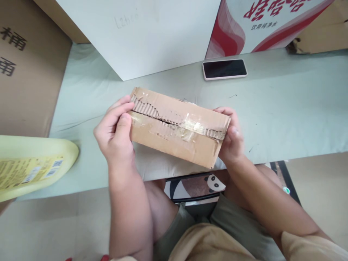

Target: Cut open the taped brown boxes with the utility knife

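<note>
A small brown cardboard box (176, 139) with torn clear tape along its top seam is held above the near edge of the pale green table (285, 116). My left hand (115, 132) grips its left end, thumb on the front face and fingers curled over the top. My right hand (231, 136) holds the right end, fingers wrapped behind and thumb at the corner. The box is tilted, with its right end lower.
A phone (224, 69) lies face up on the table behind the box. A large white box (141, 32), a red-and-white carton (258, 21) and a brown carton (29, 69) stand around. A yellow bottle (32, 166) lies at the left edge.
</note>
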A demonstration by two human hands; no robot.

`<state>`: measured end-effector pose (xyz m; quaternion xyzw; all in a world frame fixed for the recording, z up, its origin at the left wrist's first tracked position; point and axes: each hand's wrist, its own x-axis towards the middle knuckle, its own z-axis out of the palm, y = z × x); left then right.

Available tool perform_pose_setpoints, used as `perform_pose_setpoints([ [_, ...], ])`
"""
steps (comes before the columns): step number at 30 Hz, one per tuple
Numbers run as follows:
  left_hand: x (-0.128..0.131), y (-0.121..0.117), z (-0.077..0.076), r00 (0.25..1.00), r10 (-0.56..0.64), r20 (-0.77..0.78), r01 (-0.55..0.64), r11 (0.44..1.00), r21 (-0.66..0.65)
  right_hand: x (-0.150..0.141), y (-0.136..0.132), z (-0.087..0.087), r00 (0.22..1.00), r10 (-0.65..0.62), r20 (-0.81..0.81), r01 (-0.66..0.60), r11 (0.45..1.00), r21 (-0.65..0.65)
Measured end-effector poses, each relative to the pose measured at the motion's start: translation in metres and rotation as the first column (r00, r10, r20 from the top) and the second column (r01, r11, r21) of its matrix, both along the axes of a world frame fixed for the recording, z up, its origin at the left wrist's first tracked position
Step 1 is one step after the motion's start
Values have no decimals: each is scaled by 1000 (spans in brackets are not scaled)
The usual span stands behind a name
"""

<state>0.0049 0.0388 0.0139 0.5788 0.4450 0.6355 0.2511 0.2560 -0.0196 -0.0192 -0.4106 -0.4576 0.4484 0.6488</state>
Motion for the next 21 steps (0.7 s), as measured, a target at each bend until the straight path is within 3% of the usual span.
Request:
perform_pose_setpoints([
  [8,-1,1,1,997,28,72,-25,999,-49,4,-2,-7,996,-28,83,27,1000,16],
  [11,-2,4,5,970,135,203,-116,988,-99,5,-2,-9,989,-95,115,95,995,2],
  [15,-9,9,5,881,237,410,-190,970,-151,5,0,-11,983,-140,115,157,975,-157],
  [18,-17,15,2,832,257,491,-217,966,-137,3,2,-12,998,25,65,-7,968,-252],
  [21,-21,19,-1,858,287,425,-214,953,-213,1,1,-11,968,249,25,-242,957,-160],
])
